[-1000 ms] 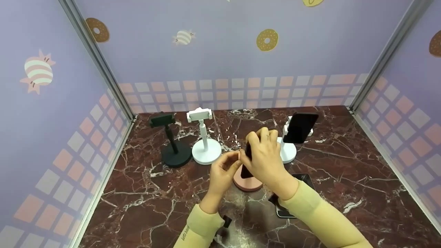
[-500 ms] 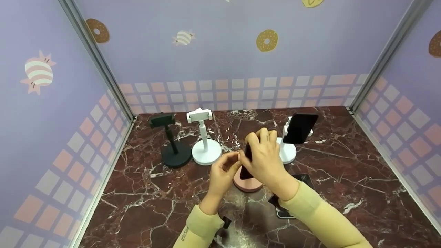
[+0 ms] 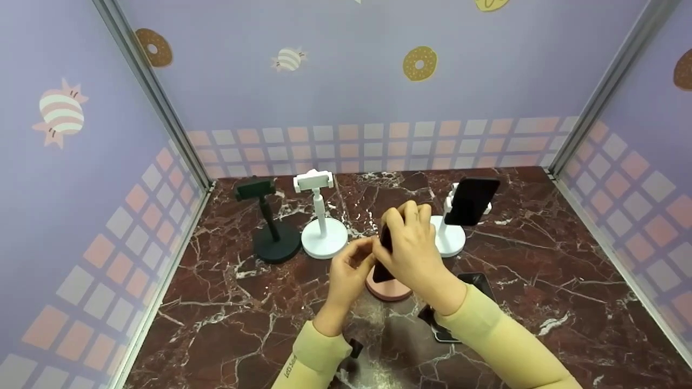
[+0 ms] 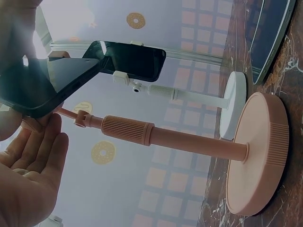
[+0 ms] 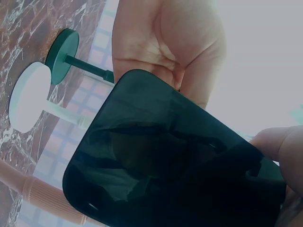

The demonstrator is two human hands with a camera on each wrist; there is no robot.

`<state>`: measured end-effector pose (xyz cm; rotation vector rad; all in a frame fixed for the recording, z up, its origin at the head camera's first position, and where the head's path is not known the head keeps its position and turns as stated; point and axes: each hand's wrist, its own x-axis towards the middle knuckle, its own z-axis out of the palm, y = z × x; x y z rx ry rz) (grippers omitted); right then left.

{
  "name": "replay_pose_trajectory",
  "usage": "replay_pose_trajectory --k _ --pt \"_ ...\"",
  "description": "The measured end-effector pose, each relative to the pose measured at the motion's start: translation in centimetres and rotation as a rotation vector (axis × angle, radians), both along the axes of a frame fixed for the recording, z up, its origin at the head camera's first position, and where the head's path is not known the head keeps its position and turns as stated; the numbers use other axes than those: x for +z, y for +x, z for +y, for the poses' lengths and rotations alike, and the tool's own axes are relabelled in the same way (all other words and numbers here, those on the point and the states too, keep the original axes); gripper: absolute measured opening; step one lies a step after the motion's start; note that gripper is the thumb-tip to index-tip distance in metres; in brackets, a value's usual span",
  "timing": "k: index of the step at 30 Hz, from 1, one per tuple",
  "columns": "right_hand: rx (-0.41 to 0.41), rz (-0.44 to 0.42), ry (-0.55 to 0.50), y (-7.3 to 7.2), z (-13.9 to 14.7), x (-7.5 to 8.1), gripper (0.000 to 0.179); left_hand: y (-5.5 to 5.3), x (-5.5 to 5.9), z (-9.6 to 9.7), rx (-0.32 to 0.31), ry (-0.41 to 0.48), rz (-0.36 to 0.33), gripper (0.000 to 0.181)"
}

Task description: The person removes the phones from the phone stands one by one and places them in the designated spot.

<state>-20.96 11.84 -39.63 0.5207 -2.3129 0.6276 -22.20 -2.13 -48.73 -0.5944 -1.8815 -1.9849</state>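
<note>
My right hand [image 3: 413, 246] grips a dark smartphone [image 3: 383, 271] by its edges and holds it tilted above the round base of a pink phone stand [image 3: 390, 292]. In the right wrist view the smartphone [image 5: 165, 156] fills the foreground, with my right thumb [image 5: 274, 144] along one edge. My left hand [image 3: 347, 274] is at the stand's head, its thumb and fingers pinching the pink clamp [image 4: 32, 124] beside the smartphone [image 4: 57, 85]. The pink stand's pole [image 4: 189, 144] stands upright below. Most of the clamp is hidden behind the smartphone and fingers.
A black phone stand [image 3: 275, 243] and a white one [image 3: 323, 237] stand at left. Another white stand [image 3: 451, 240] holds a smartphone [image 3: 472, 201] behind my right hand. One more smartphone [image 3: 478, 283] lies on the marbled table, partly under my right sleeve. Patterned walls enclose the table.
My right hand has shifted slightly left with the smartphone, toward my left hand. My left hand and the stands have stayed in place.
</note>
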Motion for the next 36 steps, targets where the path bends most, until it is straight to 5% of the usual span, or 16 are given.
replay_pose_trajectory --k 36 --pt "0.036 0.038 -0.023 0.27 -0.12 0.78 0.033 -0.26 -0.25 -0.28 -0.006 0.001 0.037 0.024"
